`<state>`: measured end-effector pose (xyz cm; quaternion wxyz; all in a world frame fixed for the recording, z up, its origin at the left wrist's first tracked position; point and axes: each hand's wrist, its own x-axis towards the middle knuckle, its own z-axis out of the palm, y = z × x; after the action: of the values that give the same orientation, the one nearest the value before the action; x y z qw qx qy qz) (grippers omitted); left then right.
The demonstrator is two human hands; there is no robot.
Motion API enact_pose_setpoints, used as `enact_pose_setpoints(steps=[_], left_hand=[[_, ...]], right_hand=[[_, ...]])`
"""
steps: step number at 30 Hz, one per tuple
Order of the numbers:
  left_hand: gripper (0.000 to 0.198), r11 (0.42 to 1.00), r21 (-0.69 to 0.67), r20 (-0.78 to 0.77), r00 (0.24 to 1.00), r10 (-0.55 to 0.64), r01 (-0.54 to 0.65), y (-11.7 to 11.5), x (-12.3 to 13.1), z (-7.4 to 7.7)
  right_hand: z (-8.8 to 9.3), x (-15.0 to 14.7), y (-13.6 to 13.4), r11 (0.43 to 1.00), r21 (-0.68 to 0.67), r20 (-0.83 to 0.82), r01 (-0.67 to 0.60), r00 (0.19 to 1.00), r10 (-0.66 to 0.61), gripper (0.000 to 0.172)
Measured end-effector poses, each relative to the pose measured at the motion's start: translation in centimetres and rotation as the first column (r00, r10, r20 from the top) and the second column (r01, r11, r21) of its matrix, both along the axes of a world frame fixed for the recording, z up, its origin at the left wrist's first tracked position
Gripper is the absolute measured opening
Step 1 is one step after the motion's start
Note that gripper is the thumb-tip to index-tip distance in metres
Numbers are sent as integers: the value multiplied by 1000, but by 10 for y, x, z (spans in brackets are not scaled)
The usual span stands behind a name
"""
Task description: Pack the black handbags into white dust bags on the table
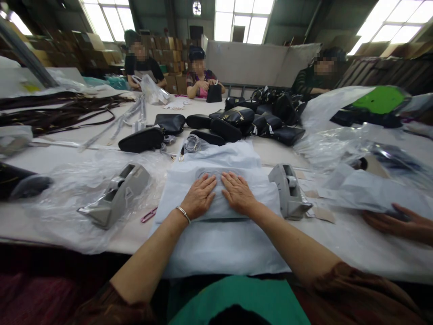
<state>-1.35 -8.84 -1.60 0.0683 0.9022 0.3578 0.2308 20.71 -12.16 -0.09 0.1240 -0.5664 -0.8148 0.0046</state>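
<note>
Both of my hands rest palm down on a pale tissue-paper bundle (216,205) in front of me. My left hand (200,195), below a bracelet on the wrist, lies flat with fingers stretched out. Close beside it my right hand (237,193) is flat too, fingertips pointing away from me. Whatever the paper covers is hidden; a darker shape shows faintly under it. More tissue sheets (223,250) spread below and behind the bundle. A coiled wrapped strap with a metal clasp (192,143) lies just beyond.
Grey tape dispensers stand left (118,196) and right (287,192). Pink snips (149,215) lie near the left one. Black bags (233,119) are piled ahead, brown straps (57,113) far left, clear plastic (74,198) nearer. A co-worker's hand (399,223) holds wrapped paper at right; several people sit around.
</note>
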Motion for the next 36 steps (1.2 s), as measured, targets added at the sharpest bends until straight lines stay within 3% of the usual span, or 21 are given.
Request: enact_pose_setpoints(steps=[7, 11, 14, 16, 18, 20, 21, 27, 32, 36], left_hand=[[51, 1000, -19, 21, 1000, -8, 8, 0, 1, 1], [50, 1000, 0, 31, 1000, -4, 4, 3, 2, 0], [50, 1000, 7, 35, 999, -12, 12, 4, 2, 0], [51, 1000, 16, 41, 999, -22, 21, 6, 2, 0], [51, 999, 33, 50, 998, -34, 32, 8, 2, -1], [52, 998, 48, 62, 997, -43, 40, 11, 2, -2], [52, 998, 54, 69, 996, -47, 43, 13, 2, -3], [50, 996, 70, 97, 993, -60, 54, 22, 1, -7], [51, 994, 103, 108, 994, -35, 24, 25, 4, -8], [49, 992, 127, 138, 990, -23, 5, 25, 6, -9]], right_hand=[[2, 45, 2, 985, -17, -8, 169, 985, -170, 56], [21, 83, -16, 974, 77, 4, 213, 977, -214, 50], [41, 133, -36, 926, 191, -179, 326, 939, -293, 47], [52, 169, -49, 830, 116, -400, 546, 790, -464, 42], [57, 199, -60, 683, -179, -571, 708, 490, -659, 32], [55, 216, -70, 558, -469, -593, 684, 224, -773, 24], [51, 220, -74, 528, -555, -585, 643, 150, -797, 24], [27, 209, -82, 541, -693, -626, 476, -24, -780, 27], [30, 204, -86, 572, -704, -663, 420, -103, -741, 12], [33, 203, -88, 587, -692, -688, 421, -137, -713, 13]])
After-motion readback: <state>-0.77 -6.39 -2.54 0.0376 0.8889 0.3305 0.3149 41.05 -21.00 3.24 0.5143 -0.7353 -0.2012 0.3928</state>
